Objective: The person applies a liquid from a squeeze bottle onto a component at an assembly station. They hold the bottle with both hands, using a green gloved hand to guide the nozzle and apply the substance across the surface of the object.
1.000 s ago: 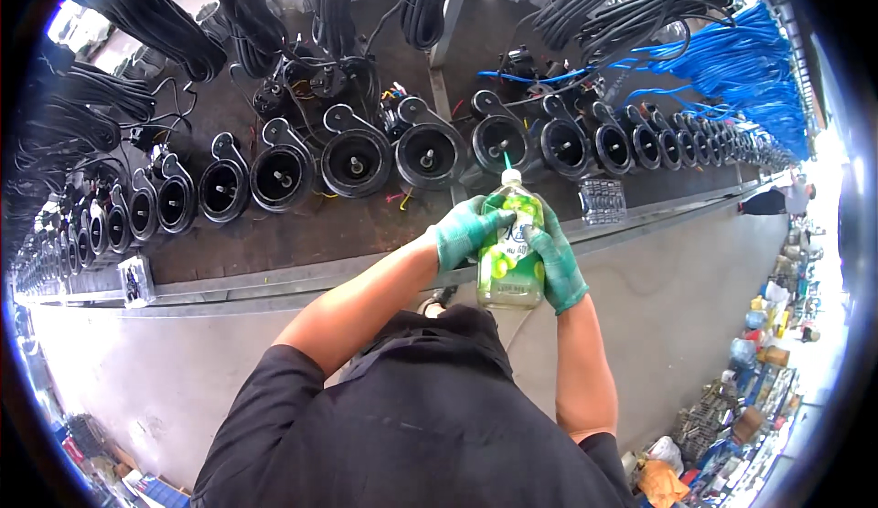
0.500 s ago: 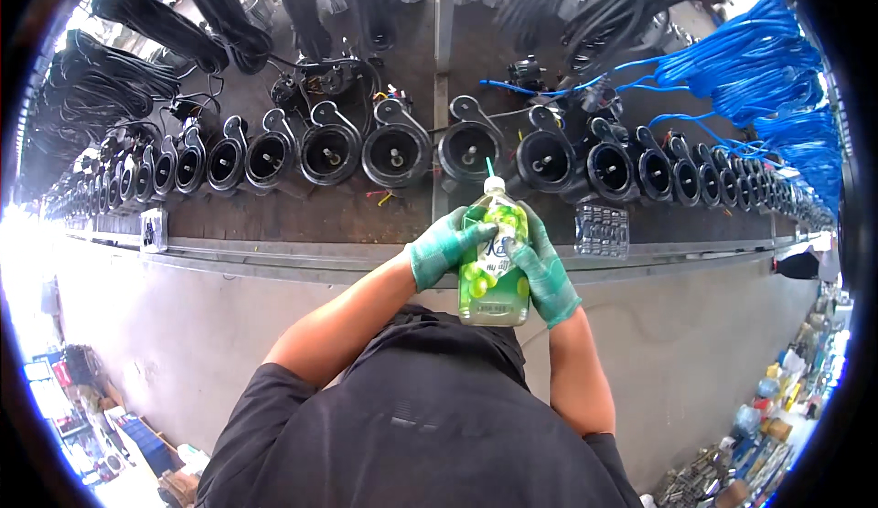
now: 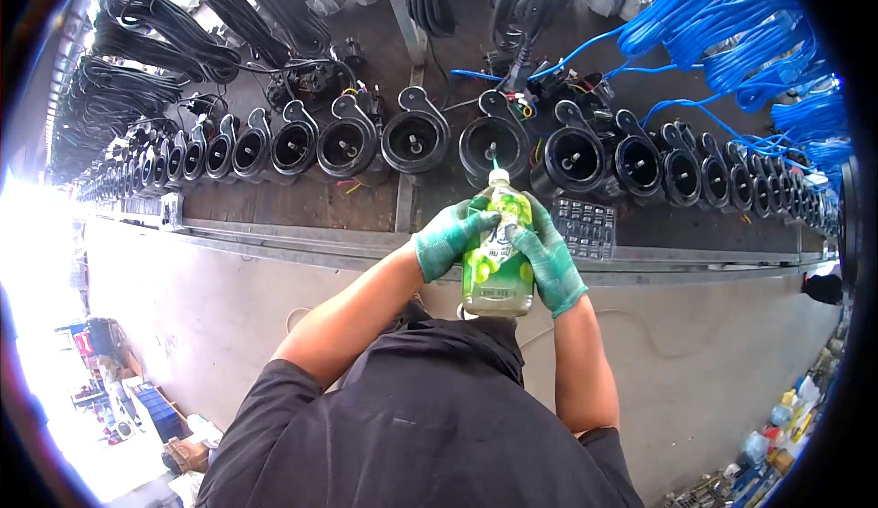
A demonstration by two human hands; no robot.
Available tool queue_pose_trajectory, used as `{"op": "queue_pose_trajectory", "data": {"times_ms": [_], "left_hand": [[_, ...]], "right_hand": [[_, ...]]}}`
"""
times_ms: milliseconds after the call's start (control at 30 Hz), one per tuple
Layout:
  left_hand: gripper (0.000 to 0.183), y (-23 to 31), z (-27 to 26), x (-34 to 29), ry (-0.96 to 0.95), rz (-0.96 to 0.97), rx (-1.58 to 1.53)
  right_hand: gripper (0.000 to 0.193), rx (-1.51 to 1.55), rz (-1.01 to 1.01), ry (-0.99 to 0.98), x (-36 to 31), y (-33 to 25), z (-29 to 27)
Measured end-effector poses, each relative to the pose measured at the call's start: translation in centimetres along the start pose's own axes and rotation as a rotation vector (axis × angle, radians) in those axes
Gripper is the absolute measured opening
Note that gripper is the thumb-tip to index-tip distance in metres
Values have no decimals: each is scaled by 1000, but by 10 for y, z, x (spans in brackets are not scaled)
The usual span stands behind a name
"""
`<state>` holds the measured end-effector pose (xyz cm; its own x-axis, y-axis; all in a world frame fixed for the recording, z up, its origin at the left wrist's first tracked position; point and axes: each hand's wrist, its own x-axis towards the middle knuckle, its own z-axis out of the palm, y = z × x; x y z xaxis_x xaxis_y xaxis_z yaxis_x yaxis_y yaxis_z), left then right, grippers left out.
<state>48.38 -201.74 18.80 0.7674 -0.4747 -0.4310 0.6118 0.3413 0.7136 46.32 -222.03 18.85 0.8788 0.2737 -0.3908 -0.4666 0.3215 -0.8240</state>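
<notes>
Bottle (clear plastic, green label, white cap) was upright in front of the chest, gripped by both gloved hands: left hand wrapped its left side, right hand its right. Beyond sat the metal bench edge, a row of black round housings, and blue cable coils.

Bottle: clear plastic, pale green liquid, white cap, upright at centre. Wrapped in a green label with lime-slice pictures and a white patch of print. Held between gloved left hand and right hand, fingers overlapping the label's edges. Small coloured packages lower right, too blurred to tell.
</notes>
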Motion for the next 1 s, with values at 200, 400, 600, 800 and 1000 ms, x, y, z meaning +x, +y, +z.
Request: {"op": "queue_pose_trajectory", "data": {"times_ms": [200, 400, 600, 800, 1000], "left_hand": [[65, -2, 6, 0, 16, 3, -13], [63, -18, 0, 14, -66, 24, 8], [66, -37, 26, 64, -185, 10, 89], [55, -41, 44, 87, -235, -192, -48], [59, -35, 53, 82, -212, -114, 21]], "right_hand": [[76, -13, 28, -35, -1, -5, -4], [78, -40, -37, -62, -14, -10, -13], [73, -74, -150, 173, -43, -22, -31], [66, -24, -95, 268, -46, -28, -52], [67, 22, -72, 211, -42, -27, -70]]}}
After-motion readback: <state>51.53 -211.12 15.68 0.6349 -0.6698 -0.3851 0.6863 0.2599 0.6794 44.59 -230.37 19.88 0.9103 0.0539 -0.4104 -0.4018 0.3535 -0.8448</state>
